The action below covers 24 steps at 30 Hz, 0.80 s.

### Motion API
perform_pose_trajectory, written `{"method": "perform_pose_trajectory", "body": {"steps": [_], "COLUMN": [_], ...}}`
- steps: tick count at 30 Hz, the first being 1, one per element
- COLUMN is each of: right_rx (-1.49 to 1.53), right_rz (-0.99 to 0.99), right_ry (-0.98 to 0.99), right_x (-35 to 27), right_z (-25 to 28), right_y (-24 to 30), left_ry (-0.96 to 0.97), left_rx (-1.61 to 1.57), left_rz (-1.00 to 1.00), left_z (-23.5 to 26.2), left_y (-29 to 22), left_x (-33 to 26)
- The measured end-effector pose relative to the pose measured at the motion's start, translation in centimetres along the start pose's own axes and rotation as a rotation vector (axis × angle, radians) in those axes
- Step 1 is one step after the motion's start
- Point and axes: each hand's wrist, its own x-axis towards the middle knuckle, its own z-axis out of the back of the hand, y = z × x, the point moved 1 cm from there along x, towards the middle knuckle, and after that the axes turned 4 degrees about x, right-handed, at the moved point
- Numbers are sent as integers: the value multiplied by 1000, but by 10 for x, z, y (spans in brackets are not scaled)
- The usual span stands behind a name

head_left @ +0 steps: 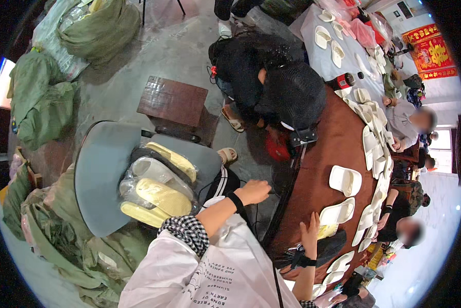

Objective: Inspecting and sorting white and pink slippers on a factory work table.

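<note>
We see the brown table (312, 179) curving along the right, its far rim lined with stacked white insoles (376, 141); 2 more white insoles lie apart on bare wood, 1 at mid-table (345, 180) and 1 nearer us (337, 212). Left of us a grey chair (104, 169) carries a clear bag of yellow and white insoles (156, 187). Green sacks (40, 102) are piled along the left side on the concrete floor (174, 46), and a small dark stool (173, 100) stands beyond the chair. A person in black (271, 82) bends over the table edge ahead of us; other people sit across on the right. Our left hand (254, 191), black band at the wrist, is curled with fingers drawn together at the near table edge, just over the gap between chair and table; we cannot tell if it grips anything. Our right hand (309, 232), also banded, lies flat on the table with fingers apart, holding nothing, fingertips just beside the nearer insole and a yellowish piece (327, 231) next to it.
</note>
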Motion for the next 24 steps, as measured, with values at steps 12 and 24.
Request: {"method": "perform_pose_trajectory", "body": {"steps": [12,24], "right_rx": [-9,35], "right_rz": [-26,-233], "right_ry": [-138,-362], "right_x": [12,25], "right_z": [-1,-20], "right_y": [19,13], "left_ry": [-205,-675], "left_rx": [-178,-642], "left_rz": [276,861], "left_z": [-82,-144], "left_y": [107,189], "left_x": [165,279]}}
